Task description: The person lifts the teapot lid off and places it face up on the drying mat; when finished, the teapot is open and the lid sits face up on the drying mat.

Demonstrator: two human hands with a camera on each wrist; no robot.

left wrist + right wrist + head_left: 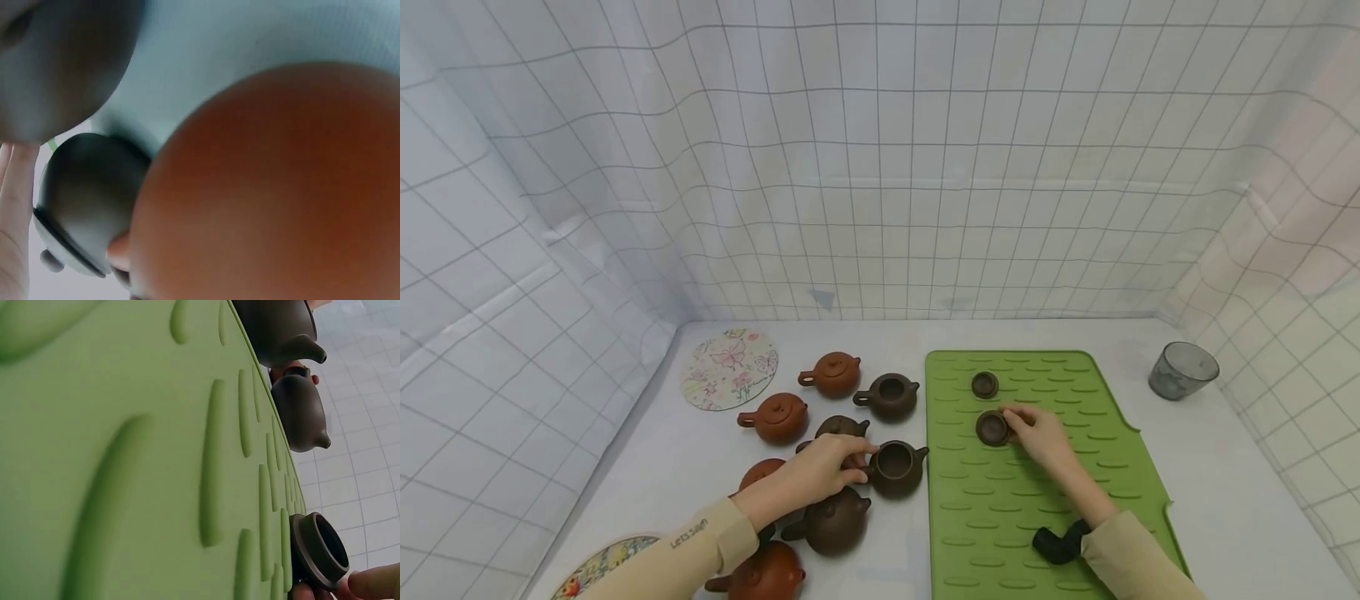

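My left hand (823, 471) grips the handle of a dark brown teapot (896, 485) whose top is uncovered, beside the mat's left edge. On the green mat (970, 500), a dark round teapot lid (992, 428) lies hollow side up. My right hand (1037, 433) pinches its right rim between thumb and fingers, seen closer in the right wrist view, where the lid (320, 550) stands out at the bottom right. Behind it is a smaller upturned lid (985, 385). Another uncovered dark teapot (891, 406) stands farther back, left of the mat.
Lidded teapots crowd around my left forearm: reddish ones (779, 418) (837, 374) and dark ones (835, 525). A floral round mat (730, 371) lies back left, a patterned round piece (602, 567) front left. A grey glass cup (1182, 371) stands at the right.
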